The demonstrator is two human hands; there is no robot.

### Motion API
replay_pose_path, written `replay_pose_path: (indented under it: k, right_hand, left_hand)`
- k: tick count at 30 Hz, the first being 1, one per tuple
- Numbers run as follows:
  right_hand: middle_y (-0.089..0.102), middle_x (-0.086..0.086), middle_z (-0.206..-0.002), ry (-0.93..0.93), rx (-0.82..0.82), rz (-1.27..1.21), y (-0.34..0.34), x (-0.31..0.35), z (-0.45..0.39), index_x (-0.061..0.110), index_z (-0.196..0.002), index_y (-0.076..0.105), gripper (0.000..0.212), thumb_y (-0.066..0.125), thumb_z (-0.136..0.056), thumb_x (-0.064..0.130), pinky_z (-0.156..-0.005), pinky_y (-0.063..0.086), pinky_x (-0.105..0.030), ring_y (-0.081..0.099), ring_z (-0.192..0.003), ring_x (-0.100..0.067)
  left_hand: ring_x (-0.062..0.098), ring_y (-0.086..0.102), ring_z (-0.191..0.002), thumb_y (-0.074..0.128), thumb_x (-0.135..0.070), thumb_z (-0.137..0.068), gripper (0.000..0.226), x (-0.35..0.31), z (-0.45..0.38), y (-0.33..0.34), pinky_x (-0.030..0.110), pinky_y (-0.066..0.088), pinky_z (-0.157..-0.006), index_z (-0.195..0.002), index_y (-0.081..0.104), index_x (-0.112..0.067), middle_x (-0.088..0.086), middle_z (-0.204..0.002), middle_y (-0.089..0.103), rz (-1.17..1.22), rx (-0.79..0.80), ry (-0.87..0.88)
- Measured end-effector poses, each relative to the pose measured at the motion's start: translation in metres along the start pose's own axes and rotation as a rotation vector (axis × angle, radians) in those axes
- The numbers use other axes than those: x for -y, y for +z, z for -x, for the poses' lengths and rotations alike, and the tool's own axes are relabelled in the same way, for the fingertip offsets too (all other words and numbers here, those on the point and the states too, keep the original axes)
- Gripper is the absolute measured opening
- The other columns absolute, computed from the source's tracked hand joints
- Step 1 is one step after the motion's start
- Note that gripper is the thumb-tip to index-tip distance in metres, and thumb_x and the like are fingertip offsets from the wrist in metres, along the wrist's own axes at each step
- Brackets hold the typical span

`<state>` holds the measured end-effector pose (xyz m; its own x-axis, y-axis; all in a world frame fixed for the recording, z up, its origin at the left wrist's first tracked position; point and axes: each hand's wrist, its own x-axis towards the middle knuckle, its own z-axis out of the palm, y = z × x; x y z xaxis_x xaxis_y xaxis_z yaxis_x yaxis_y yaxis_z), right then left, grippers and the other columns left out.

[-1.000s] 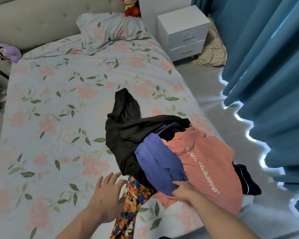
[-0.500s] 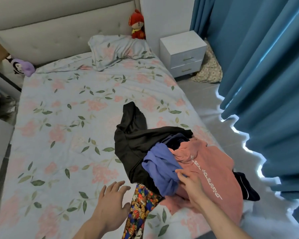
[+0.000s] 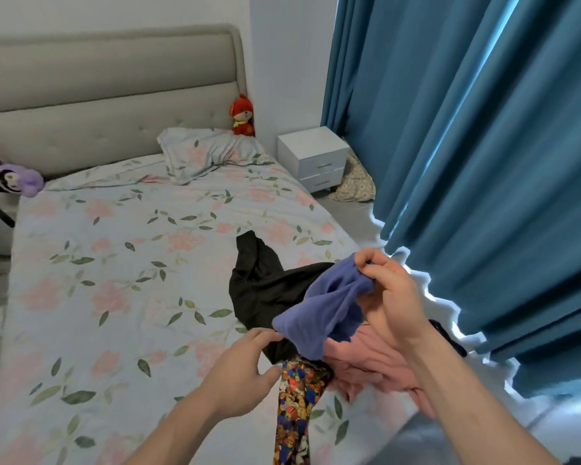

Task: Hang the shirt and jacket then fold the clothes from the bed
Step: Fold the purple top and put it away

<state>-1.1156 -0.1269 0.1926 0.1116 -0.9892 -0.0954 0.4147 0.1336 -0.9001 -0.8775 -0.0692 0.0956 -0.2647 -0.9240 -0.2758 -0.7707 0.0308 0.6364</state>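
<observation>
Lifting a blue garment [image 3: 326, 307] off the clothes pile [image 3: 316, 330] at the near right edge of the bed [image 3: 114, 280]. Right hand [image 3: 388, 297] pinches the top of the blue cloth between thumb and curled fingers, raised above the pile. Left hand [image 3: 245, 370] reaches in at the lower corner of the same cloth, fingertips touching its edge, thumb out; cannot tell if it actually has hold yet.

Progress, judging by what shows: early. Nothing folded is visible anywhere on the bed. Pile has a black garment [image 3: 265, 290] spread toward the far side, a pink top [image 3: 376, 360] crumpled under the right forearm, and a cartoon-print piece [image 3: 294, 407] hanging off the near edge. No hanger or hung shirt or jacket in view, so cannot say whether that part is done. Folding seems to be just starting with the blue item; all the rest is left.

Writing: none readable now. Pink top is bunched, no print visible. Cartoon print shows bear-like figures, no legible text.
</observation>
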Motion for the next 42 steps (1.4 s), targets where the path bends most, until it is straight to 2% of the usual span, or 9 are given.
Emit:
replay_pose_path:
  k: [4, 6, 10, 15, 22, 25, 29, 35, 42]
  right_hand:
    - [0.055, -0.008, -0.070, -0.027, 0.011, -0.026, 0.034, 0.005, 0.025, 0.016, -0.078, 0.068, 0.044, 0.038, -0.101, -0.007, -0.055, 0.048, -0.023, 0.053, -0.058, -0.016]
    - [0.060, -0.005, -0.072, -0.014, 0.019, -0.030, 0.041, 0.003, 0.034, 0.015, -0.082, 0.070, 0.040, 0.042, -0.101, -0.006, -0.057, 0.051, -0.022, 0.057, -0.060, -0.013]
    - [0.065, -0.006, -0.086, -0.019, -0.027, 0.084, 0.031, -0.015, 0.039, 0.015, -0.091, 0.076, 0.034, 0.049, -0.100, -0.004, -0.069, 0.058, -0.026, 0.064, -0.077, -0.015]
    - [0.075, 0.001, -0.096, 0.004, -0.240, 0.442, -0.002, -0.060, 0.040, 0.014, -0.101, 0.075, 0.024, 0.057, -0.101, -0.001, -0.074, 0.062, -0.029, 0.071, -0.083, -0.013]
    - [0.066, 0.014, -0.075, 0.107, 0.061, 1.208, 0.001, -0.109, 0.064, 0.036, -0.081, 0.062, 0.025, 0.067, -0.086, 0.012, -0.061, 0.043, -0.017, 0.059, -0.067, -0.003]
    - [0.053, 0.008, -0.067, 0.110, 0.025, 1.336, 0.013, -0.126, 0.070, 0.037, -0.063, 0.048, 0.037, 0.072, -0.088, 0.023, -0.055, 0.037, -0.020, 0.047, -0.060, -0.006]
    - [0.055, 0.011, -0.096, 0.197, 0.120, 1.352, 0.030, -0.163, 0.083, 0.035, -0.082, 0.053, 0.018, 0.060, -0.098, 0.030, -0.081, 0.052, -0.040, 0.057, -0.085, -0.010]
    - [0.061, 0.005, -0.072, 0.286, 0.012, 1.342, 0.092, -0.207, 0.119, 0.030, -0.090, 0.046, 0.013, 0.051, -0.101, 0.027, -0.064, 0.048, -0.043, 0.058, -0.066, -0.021]
    - [0.064, -0.014, -0.084, 0.200, -0.075, 0.820, 0.215, -0.200, 0.157, 0.006, -0.097, 0.065, 0.028, 0.050, -0.109, 0.026, -0.069, 0.039, -0.035, 0.054, -0.076, -0.018]
  left_hand:
    - [-0.022, 0.044, -0.122, 0.078, -0.052, -0.084, 0.070, -0.021, 0.022, -0.002, 0.003, 0.040, -0.095, -0.137, 0.032, -0.058, -0.045, -0.133, 0.040, 0.343, 0.116, 0.097]
    - [-0.013, 0.051, -0.123, 0.082, -0.049, -0.081, 0.076, -0.021, 0.021, 0.008, 0.019, 0.049, -0.101, -0.143, 0.037, -0.049, -0.036, -0.135, 0.050, 0.478, 0.077, 0.065]
    - [0.015, 0.066, -0.085, 0.061, -0.025, -0.096, 0.007, 0.001, 0.021, 0.010, 0.046, 0.057, -0.078, -0.099, 0.066, -0.028, -0.009, -0.089, 0.070, 0.346, -0.216, -0.075]
    - [0.005, 0.066, -0.075, 0.050, -0.003, -0.097, 0.033, 0.036, 0.049, -0.038, 0.017, 0.047, -0.060, -0.090, 0.068, -0.030, -0.015, -0.080, 0.071, 0.370, -0.442, -0.217]
    - [0.031, 0.048, -0.056, 0.043, -0.005, -0.104, 0.023, 0.034, 0.094, -0.106, 0.036, 0.041, -0.052, -0.095, 0.063, -0.007, 0.025, -0.080, 0.060, 0.443, -0.455, -0.085]
    - [0.031, 0.060, -0.070, 0.046, -0.009, -0.106, 0.024, 0.033, 0.114, -0.125, 0.041, 0.047, -0.063, -0.096, 0.067, -0.015, 0.007, -0.082, 0.066, 0.375, -0.471, 0.020]
    - [0.016, 0.065, -0.076, 0.049, -0.004, -0.102, 0.027, 0.052, 0.141, -0.150, 0.027, 0.047, -0.066, -0.095, 0.070, -0.019, -0.005, -0.083, 0.071, 0.345, -0.488, 0.032]
    - [0.005, 0.067, -0.080, 0.050, -0.006, -0.099, 0.029, 0.120, 0.203, -0.187, 0.016, 0.046, -0.064, -0.094, 0.070, -0.026, -0.013, -0.086, 0.073, 0.246, -0.527, 0.033]
    - [0.019, 0.063, -0.087, 0.064, -0.020, -0.090, 0.015, 0.244, 0.241, -0.218, 0.035, 0.047, -0.068, -0.102, 0.064, -0.030, -0.009, -0.098, 0.064, -0.093, -0.545, -0.143]
